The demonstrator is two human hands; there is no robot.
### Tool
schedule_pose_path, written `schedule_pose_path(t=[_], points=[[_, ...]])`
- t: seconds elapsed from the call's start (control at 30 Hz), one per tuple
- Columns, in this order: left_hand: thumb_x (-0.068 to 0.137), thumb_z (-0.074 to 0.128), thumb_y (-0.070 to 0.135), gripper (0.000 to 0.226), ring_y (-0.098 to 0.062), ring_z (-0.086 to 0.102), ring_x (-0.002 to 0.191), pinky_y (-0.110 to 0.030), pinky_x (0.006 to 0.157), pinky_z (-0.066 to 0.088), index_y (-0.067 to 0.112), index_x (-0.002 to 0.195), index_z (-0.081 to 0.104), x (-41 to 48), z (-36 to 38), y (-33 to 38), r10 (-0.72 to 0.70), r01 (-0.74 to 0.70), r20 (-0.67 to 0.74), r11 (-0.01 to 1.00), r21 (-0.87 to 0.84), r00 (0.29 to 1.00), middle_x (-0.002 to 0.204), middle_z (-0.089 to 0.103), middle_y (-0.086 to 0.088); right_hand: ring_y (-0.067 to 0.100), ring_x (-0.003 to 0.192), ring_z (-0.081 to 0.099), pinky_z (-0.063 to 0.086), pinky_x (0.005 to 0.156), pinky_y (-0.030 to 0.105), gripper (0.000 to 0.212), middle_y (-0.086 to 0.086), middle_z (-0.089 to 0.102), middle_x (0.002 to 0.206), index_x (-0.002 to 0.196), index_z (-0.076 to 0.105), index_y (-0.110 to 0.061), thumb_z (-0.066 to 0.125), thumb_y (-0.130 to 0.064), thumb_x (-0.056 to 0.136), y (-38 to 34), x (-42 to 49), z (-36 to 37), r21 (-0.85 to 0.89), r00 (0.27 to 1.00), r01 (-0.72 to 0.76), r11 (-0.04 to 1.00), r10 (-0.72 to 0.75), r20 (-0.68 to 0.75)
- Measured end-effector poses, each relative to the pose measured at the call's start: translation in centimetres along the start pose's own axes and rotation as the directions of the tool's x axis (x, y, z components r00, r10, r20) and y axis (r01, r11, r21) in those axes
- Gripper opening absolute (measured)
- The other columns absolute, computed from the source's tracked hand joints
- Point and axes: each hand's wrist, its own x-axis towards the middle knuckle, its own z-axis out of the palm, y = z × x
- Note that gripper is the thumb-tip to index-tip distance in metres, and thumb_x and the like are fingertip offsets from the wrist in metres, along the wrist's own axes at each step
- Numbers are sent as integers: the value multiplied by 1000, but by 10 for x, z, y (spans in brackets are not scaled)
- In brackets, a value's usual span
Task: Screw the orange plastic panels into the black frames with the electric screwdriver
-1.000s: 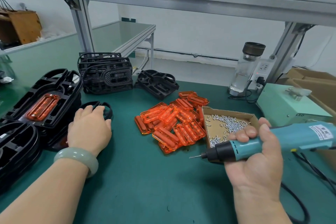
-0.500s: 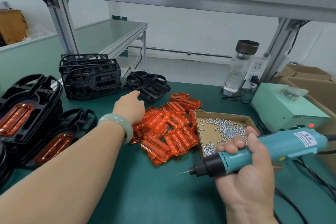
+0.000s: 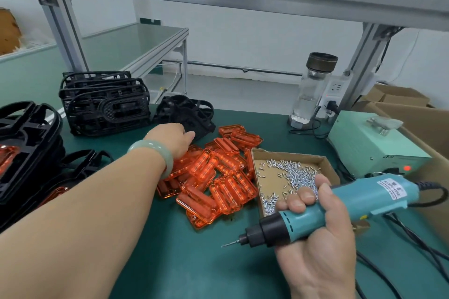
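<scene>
A pile of orange plastic panels [image 3: 218, 172] lies in the middle of the green table. My left hand [image 3: 173, 138], a pale green bangle on the wrist, reaches over the pile's far left edge toward a lone black frame [image 3: 187, 114]; its fingertips are at the frame and hold nothing that I can see. My right hand [image 3: 318, 233] grips the teal electric screwdriver [image 3: 340, 204], whose bit points left, low over the table. Black frames fitted with orange panels [image 3: 24, 153] are stacked at the left. A stack of bare black frames [image 3: 104, 102] stands at the back.
A cardboard tray of small silver screws [image 3: 289, 172] sits right of the panels. A pale green power box [image 3: 371, 145] with a red light, a glass bottle [image 3: 313, 90] and cardboard boxes [image 3: 413, 114] stand at the right. Black cables [image 3: 413, 247] trail from the screwdriver.
My left hand has left the frames at the left and reached forward and right, over the orange panels, to the lone black frame. The right hand with the screwdriver has barely moved.
</scene>
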Motion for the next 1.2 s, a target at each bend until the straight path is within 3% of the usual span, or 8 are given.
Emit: schedule_pose_path(t=[0.13, 0.27, 0.53, 0.7, 0.87, 1.03, 1.1, 1.2], points=[[89, 50, 50, 36, -28, 57, 88, -32, 69, 39, 15, 92, 59, -13, -1, -15, -79, 81, -104, 996, 23, 991, 94, 63, -7, 5, 48, 45, 45, 57, 22, 19, -9, 47, 60, 92, 57, -26, 59, -24, 73, -1, -2, 0, 6, 1000, -3, 1000, 3, 18], [86, 54, 53, 41, -26, 57, 78, -31, 65, 40, 14, 87, 65, -27, -5, -29, -152, 155, -66, 987, 35, 986, 84, 65, -5, 5, 48, 45, 44, 57, 21, 19, -10, 47, 60, 92, 56, -26, 59, -23, 74, -2, -4, 0, 10, 1000, 0, 1000, 0, 20], [89, 51, 26, 25, -30, 60, 91, -33, 73, 46, 6, 90, 64, -48, -9, -36, -188, 190, -116, 982, 5, 975, 94, 65, -9, 5, 47, 46, 46, 53, 19, 19, -9, 48, 59, 93, 55, -25, 59, -23, 75, -1, -5, 2, -10, 1000, 3, 1000, -3, 30], [86, 55, 20, 20, -32, 54, 80, -31, 68, 40, 0, 91, 59, -54, -7, -48, -336, 268, -193, 912, -311, 922, 83, 62, -14, 5, 47, 46, 46, 54, 17, 17, -9, 48, 59, 91, 54, -25, 59, -22, 75, -3, -4, 1, 0, 999, 9, 1000, -9, 37], [87, 61, 26, 38, -32, 63, 97, -42, 91, 48, 14, 123, 53, -63, -6, -54, -431, 229, -225, 773, -592, 874, 103, 66, -10, 5, 47, 46, 46, 53, 18, 15, -9, 48, 60, 88, 54, -26, 60, -22, 75, -3, -2, 1, 9, 1000, 9, 1000, -9, 28], [88, 63, 18, 45, -24, 64, 87, -45, 88, 52, 15, 132, 50, -76, -8, -53, -379, 103, -176, 612, -784, 909, 87, 65, 3, 4, 48, 46, 45, 53, 17, 10, -10, 48, 60, 87, 53, -26, 52, -17, 92, -4, 1, -3, 29, 1000, 23, 999, -23, 10], [88, 63, 12, 35, -14, 64, 86, -37, 86, 53, 19, 122, 60, -84, -8, -52, -307, 29, -215, 629, -777, 927, 94, 69, 4, 4, 49, 46, 44, 55, 18, 11, -10, 48, 60, 87, 52, -26, 52, -17, 93, -5, 3, -3, 34, 999, 33, 999, -33, -4], [85, 65, 5, 33, 13, 58, 70, -8, 70, 43, 35, 98, 67, -100, -12, -48, -146, -124, -320, 714, -689, 936, 76, 63, 26, 5, 49, 47, 43, 56, 17, 11, -9, 48, 61, 89, 51, -25, 52, -16, 95, -6, 7, -5, 37, 998, 55, 998, -53, -30]])
